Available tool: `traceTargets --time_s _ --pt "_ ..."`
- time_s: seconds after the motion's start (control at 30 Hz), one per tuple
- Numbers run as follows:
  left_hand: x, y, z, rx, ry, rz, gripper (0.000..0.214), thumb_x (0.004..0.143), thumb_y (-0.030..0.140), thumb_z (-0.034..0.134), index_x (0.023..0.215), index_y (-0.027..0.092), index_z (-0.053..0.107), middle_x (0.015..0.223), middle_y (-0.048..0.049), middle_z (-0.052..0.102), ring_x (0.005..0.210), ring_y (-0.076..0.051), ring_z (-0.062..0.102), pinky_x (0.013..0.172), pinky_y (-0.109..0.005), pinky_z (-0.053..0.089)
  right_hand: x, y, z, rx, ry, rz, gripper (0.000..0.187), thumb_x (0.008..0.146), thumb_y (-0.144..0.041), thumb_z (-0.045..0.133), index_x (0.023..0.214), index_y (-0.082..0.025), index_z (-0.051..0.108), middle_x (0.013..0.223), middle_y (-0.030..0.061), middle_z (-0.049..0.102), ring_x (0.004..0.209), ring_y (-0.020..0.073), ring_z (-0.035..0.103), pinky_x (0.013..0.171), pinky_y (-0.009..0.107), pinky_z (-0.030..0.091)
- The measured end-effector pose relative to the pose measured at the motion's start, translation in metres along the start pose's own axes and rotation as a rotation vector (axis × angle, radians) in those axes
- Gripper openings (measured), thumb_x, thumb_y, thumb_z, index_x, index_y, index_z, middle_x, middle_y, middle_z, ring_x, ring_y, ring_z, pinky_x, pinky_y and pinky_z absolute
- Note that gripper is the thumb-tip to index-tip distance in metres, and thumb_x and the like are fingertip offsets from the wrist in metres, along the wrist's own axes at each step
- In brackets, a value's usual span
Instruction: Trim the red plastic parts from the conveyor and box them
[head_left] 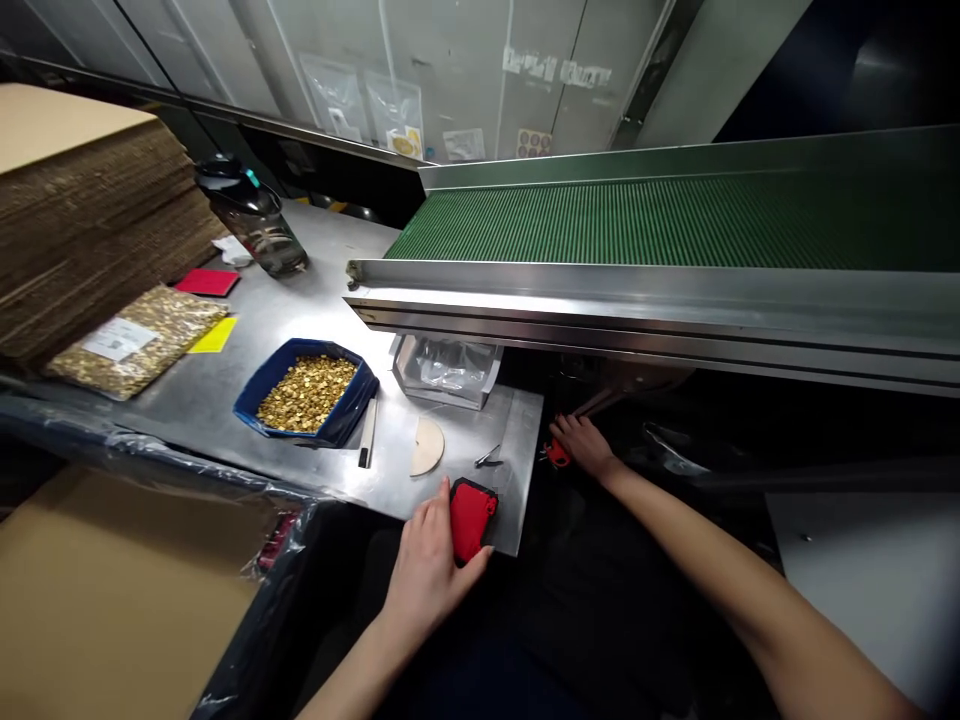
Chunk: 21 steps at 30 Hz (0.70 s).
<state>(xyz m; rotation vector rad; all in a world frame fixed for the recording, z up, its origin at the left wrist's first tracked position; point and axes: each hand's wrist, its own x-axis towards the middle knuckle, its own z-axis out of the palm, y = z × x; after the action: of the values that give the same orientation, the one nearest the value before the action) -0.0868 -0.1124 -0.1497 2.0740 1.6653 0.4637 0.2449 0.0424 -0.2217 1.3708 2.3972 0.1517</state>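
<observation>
My left hand (pixel 429 555) grips a flat red case with a black edge (pixel 471 518) at the table's front corner, thumb on its near end and fingers along its left side. Off the table's right edge, my right hand (pixel 583 443) is closed around a small red piece (pixel 557 454), mostly covered by the fingers. Small metal nippers (pixel 487 458) lie just beyond the case. A pale disc with one straight side (pixel 427 447) and a narrow white-and-black tool (pixel 367 433) lie to the left.
A blue bin (pixel 247 408) holds many small gold-coloured pieces. Behind it are a bottle (pixel 262 225), a bag of similar pieces (pixel 139 340) and stacked cardboard (pixel 82 220). A green conveyor (pixel 600 225) overhangs a clear tray (pixel 450 392). A lined carton (pixel 112 600) stands front left.
</observation>
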Motion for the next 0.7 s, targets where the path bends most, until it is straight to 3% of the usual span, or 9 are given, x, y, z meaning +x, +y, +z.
traceTargets --time_s 0.13,0.27,0.33,0.4,0.5,0.57,0.7 --pt "0.0 -0.002 0.007 -0.022 0.025 -0.034 0.108 0.09 0.054 0.069 0.164 0.018 -0.001 0.142 -0.0228 0.056 0.13 -0.041 0.056 0.106 -0.059 0.05 -0.005 -0.006 0.01 -0.002 -0.012 0.068 0.041 0.1 -0.028 0.059 0.139 -0.019 0.054 0.13 0.0095 0.062 0.11 0.0238 0.063 0.093 0.043 0.054" --pt "-0.003 -0.004 0.003 -0.046 0.066 -0.027 0.108 0.089 0.058 0.07 0.165 0.02 0.002 0.151 -0.0232 0.05 0.138 -0.043 0.051 0.108 -0.061 0.048 -0.022 -0.007 -0.004 0.027 -0.007 0.139 0.052 0.098 -0.01 0.048 0.149 -0.02 0.048 0.127 0.0118 0.065 0.112 0.025 0.061 0.094 0.04 0.049" --pt "0.002 -0.005 -0.006 -0.082 0.127 -0.021 0.095 0.094 0.053 0.065 0.164 0.021 0.009 0.155 -0.0217 0.046 0.141 -0.04 0.047 0.112 -0.06 0.045 -0.038 -0.004 -0.018 0.045 0.004 0.218 0.053 0.096 -0.007 0.044 0.147 -0.019 0.051 0.127 0.0147 0.065 0.111 0.027 0.061 0.093 0.041 0.048" --pt "0.018 -0.005 -0.022 -0.155 0.201 -0.014 0.068 0.101 0.044 0.056 0.158 0.021 0.027 0.151 -0.0181 0.051 0.14 -0.035 0.05 0.114 -0.054 0.045 -0.062 -0.001 -0.031 0.063 0.02 0.318 0.045 0.098 -0.012 0.042 0.14 -0.016 0.058 0.123 0.0167 0.067 0.109 0.0298 0.062 0.091 0.044 0.048" --pt "0.066 -0.01 -0.046 -0.24 0.214 0.023 0.028 0.105 0.036 0.047 0.125 0.021 0.061 0.122 -0.0106 0.068 0.117 -0.026 0.064 0.101 -0.041 0.052 -0.107 0.002 -0.037 0.096 0.033 0.478 0.04 0.103 -0.029 0.039 0.13 -0.017 0.066 0.122 0.0178 0.067 0.11 0.0353 0.063 0.088 0.051 0.05" --pt "0.111 -0.016 -0.057 -0.227 0.184 0.041 0.026 0.106 0.035 0.046 0.105 0.021 0.068 0.105 -0.0073 0.072 0.101 -0.023 0.068 0.091 -0.036 0.055 -0.136 -0.003 -0.029 0.197 0.036 0.627 0.045 0.104 -0.044 0.036 0.132 -0.026 0.066 0.137 0.0155 0.062 0.122 0.038 0.06 0.089 0.054 0.053" --pt "0.201 -0.032 -0.058 -0.147 0.128 0.03 0.021 0.102 0.026 0.053 0.107 0.017 0.072 0.111 -0.011 0.073 0.104 -0.024 0.068 0.095 -0.038 0.053 -0.174 -0.034 -0.001 0.416 0.116 0.927 0.06 0.102 -0.062 0.024 0.149 -0.036 0.051 0.162 0.0148 0.038 0.148 0.0425 0.039 0.094 0.059 0.055"
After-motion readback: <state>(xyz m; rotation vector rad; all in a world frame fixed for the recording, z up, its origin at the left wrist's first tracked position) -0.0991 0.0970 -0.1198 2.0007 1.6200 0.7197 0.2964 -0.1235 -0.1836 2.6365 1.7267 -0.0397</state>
